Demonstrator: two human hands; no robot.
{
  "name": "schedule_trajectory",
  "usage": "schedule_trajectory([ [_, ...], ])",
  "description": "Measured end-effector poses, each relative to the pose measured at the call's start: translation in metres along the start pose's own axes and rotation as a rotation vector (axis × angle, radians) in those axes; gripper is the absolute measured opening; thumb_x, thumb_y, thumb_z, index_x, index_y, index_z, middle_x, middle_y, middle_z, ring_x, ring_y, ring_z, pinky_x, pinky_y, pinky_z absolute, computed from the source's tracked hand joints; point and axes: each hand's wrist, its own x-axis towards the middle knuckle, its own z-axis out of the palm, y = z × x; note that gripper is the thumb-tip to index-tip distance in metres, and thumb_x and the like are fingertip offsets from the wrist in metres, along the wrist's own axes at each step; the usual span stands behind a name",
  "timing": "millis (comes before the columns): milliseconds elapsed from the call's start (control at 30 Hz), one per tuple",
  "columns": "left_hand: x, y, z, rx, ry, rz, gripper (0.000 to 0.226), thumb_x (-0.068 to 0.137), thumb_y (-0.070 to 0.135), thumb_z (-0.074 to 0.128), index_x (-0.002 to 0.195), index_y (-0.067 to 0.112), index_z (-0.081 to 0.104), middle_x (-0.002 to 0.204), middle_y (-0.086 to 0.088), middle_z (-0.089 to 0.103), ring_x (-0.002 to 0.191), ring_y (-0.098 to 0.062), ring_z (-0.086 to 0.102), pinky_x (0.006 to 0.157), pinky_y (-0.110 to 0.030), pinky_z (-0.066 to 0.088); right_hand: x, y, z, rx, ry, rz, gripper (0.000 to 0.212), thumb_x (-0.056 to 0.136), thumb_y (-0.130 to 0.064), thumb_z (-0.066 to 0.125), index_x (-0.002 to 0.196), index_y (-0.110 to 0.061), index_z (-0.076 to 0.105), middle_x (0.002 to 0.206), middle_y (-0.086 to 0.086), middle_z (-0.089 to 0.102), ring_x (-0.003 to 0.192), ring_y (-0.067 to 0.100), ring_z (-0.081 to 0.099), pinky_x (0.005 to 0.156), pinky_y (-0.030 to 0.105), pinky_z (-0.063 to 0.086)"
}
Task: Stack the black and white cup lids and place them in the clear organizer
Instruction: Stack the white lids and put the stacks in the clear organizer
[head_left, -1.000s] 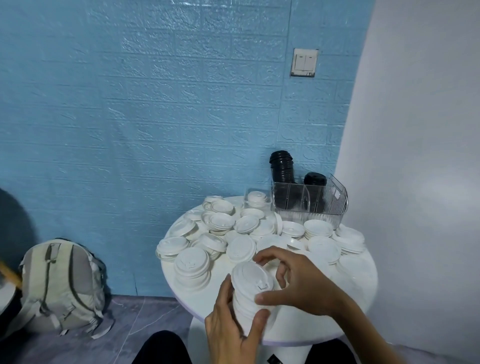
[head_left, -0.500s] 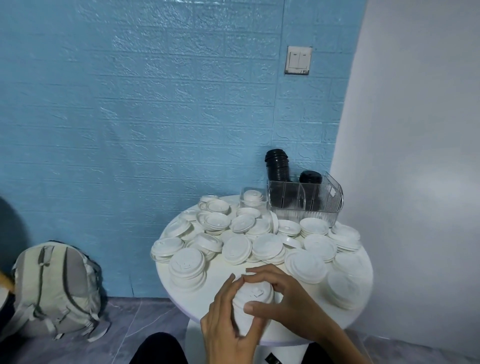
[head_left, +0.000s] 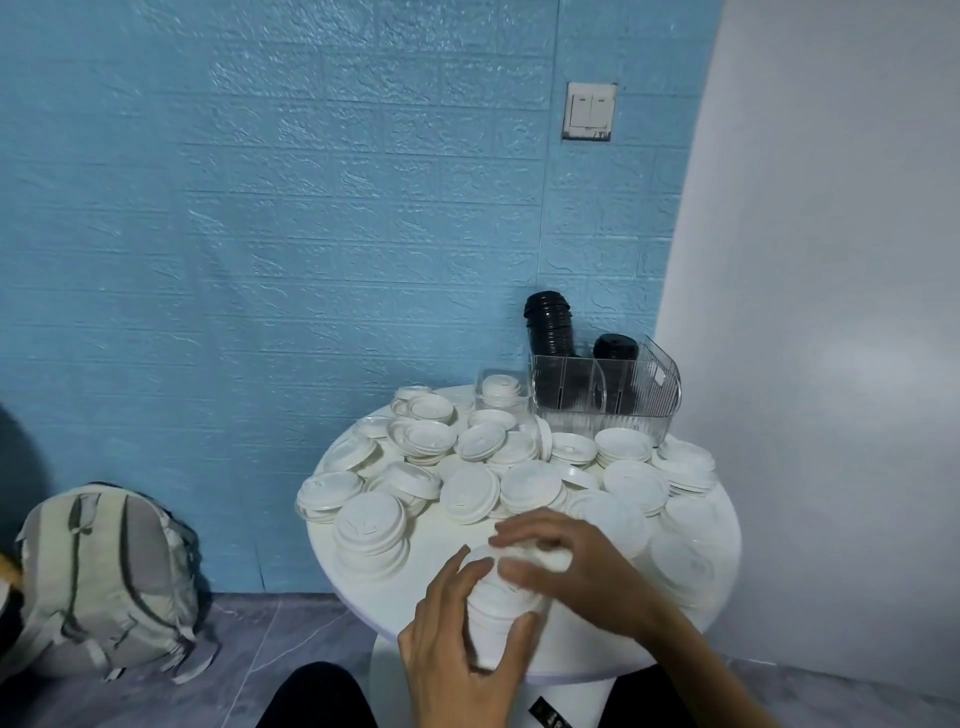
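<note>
A tall stack of white cup lids (head_left: 498, 608) is held over the near edge of the round white table (head_left: 571, 649). My left hand (head_left: 457, 644) wraps its side from below. My right hand (head_left: 566, 561) presses on its top, fingers curled over the uppermost lid. Many loose white lids and short stacks (head_left: 467, 467) cover the table. At the back right stands the clear organizer (head_left: 608, 389) with two stacks of black lids (head_left: 550, 325) in it. A small clear box (head_left: 501, 392) with white lids sits to its left.
A blue brick-pattern wall rises behind the table, a white wall (head_left: 831, 364) close on the right. A grey backpack (head_left: 104, 582) lies on the floor at left. My dark-clothed knee (head_left: 317, 696) shows below the table.
The held stack has been tipped from facing me to more upright and squeezed together. My right hand has moved from the stack's side onto its top. The view has shifted slightly.
</note>
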Motion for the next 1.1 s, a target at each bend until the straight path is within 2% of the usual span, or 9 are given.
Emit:
schedule_trajectory([
  [133, 0.001, -0.005, -0.001, -0.028, -0.028, -0.006, 0.059, 0.068, 0.063, 0.068, 0.123, 0.045, 0.057, 0.135, 0.018, 0.063, 0.121, 0.024, 0.042, 0.096, -0.011, 0.036, 0.037, 0.015, -0.024, -0.258, 0.265, -0.034, 0.038, 0.079, -0.058, 0.077, 0.108, -0.033, 0.073, 0.119, -0.019, 0.065, 0.114, -0.001, 0.059, 0.100, 0.025, 0.044],
  [200, 0.001, -0.006, -0.001, -0.035, -0.032, -0.017, 0.061, 0.068, 0.064, 0.069, 0.124, 0.044, 0.057, 0.134, 0.018, 0.063, 0.121, 0.019, 0.047, 0.096, -0.004, 0.031, 0.056, 0.025, -0.035, -0.455, 0.230, 0.053, 0.055, 0.076, -0.068, 0.073, 0.121, -0.036, 0.066, 0.131, -0.015, 0.058, 0.124, 0.004, 0.052, 0.109, 0.033, 0.040],
  [333, 0.003, -0.006, -0.001, -0.036, -0.031, 0.003, 0.061, 0.067, 0.064, 0.069, 0.123, 0.043, 0.057, 0.132, 0.016, 0.064, 0.113, 0.006, 0.056, 0.090, -0.012, 0.038, 0.080, 0.040, -0.043, -0.588, 0.065, 0.212, 0.093, 0.061, -0.087, 0.062, 0.141, -0.040, 0.051, 0.149, -0.011, 0.048, 0.137, 0.013, 0.043, 0.116, 0.040, 0.034],
  [500, 0.004, -0.006, 0.000, -0.063, -0.040, -0.013, 0.064, 0.066, 0.067, 0.068, 0.125, 0.045, 0.055, 0.131, 0.015, 0.065, 0.109, 0.004, 0.057, 0.093, -0.002, 0.030, 0.087, 0.044, -0.040, -0.665, 0.040, 0.238, 0.089, 0.063, -0.079, 0.073, 0.140, -0.040, 0.052, 0.147, -0.008, 0.052, 0.137, 0.019, 0.043, 0.115, 0.041, 0.031],
  [733, 0.003, -0.006, -0.001, -0.061, -0.060, -0.030, 0.066, 0.066, 0.068, 0.068, 0.127, 0.047, 0.053, 0.132, 0.016, 0.064, 0.111, 0.009, 0.055, 0.091, -0.004, 0.032, 0.067, 0.014, -0.047, -0.470, 0.179, 0.148, 0.089, 0.057, -0.084, 0.071, 0.133, -0.040, 0.060, 0.138, -0.016, 0.058, 0.130, 0.010, 0.051, 0.114, 0.039, 0.035],
  [833, 0.005, -0.004, -0.002, -0.034, -0.041, -0.045, 0.067, 0.067, 0.068, 0.068, 0.129, 0.047, 0.052, 0.132, 0.018, 0.064, 0.117, 0.022, 0.046, 0.094, -0.003, 0.031, 0.041, -0.017, -0.040, -0.315, 0.186, 0.067, 0.074, 0.063, -0.070, 0.082, 0.129, -0.040, 0.063, 0.128, -0.027, 0.058, 0.118, -0.005, 0.053, 0.105, 0.022, 0.040],
  [900, 0.005, -0.003, -0.003, -0.040, 0.002, -0.077, 0.074, 0.062, 0.068, 0.071, 0.131, 0.048, 0.051, 0.125, 0.021, 0.067, 0.115, 0.017, 0.053, 0.091, -0.013, 0.042, 0.019, -0.030, -0.028, -0.233, 0.142, 0.006, 0.068, 0.065, -0.062, 0.086, 0.125, -0.038, 0.066, 0.124, -0.030, 0.062, 0.117, -0.009, 0.055, 0.101, 0.013, 0.041],
  [1000, 0.001, 0.000, 0.000, -0.115, 0.093, -0.184, 0.091, 0.051, 0.066, 0.079, 0.134, 0.050, 0.046, 0.112, 0.028, 0.072, 0.105, 0.000, 0.069, 0.084, -0.033, 0.058, -0.006, -0.028, -0.007, -0.151, 0.084, -0.011, 0.064, 0.064, -0.058, 0.088, 0.120, -0.037, 0.069, 0.121, -0.026, 0.065, 0.118, -0.003, 0.059, 0.101, 0.018, 0.044],
  [1100, 0.001, 0.007, 0.001, -0.084, 0.143, -0.177, 0.095, 0.051, 0.058, 0.074, 0.139, 0.054, 0.038, 0.117, 0.037, 0.066, 0.107, 0.005, 0.060, 0.082, -0.032, 0.052, -0.020, -0.015, 0.016, -0.113, 0.091, -0.005, 0.065, 0.063, -0.055, 0.089, 0.121, -0.038, 0.067, 0.125, -0.025, 0.063, 0.123, -0.001, 0.057, 0.103, 0.023, 0.045],
])
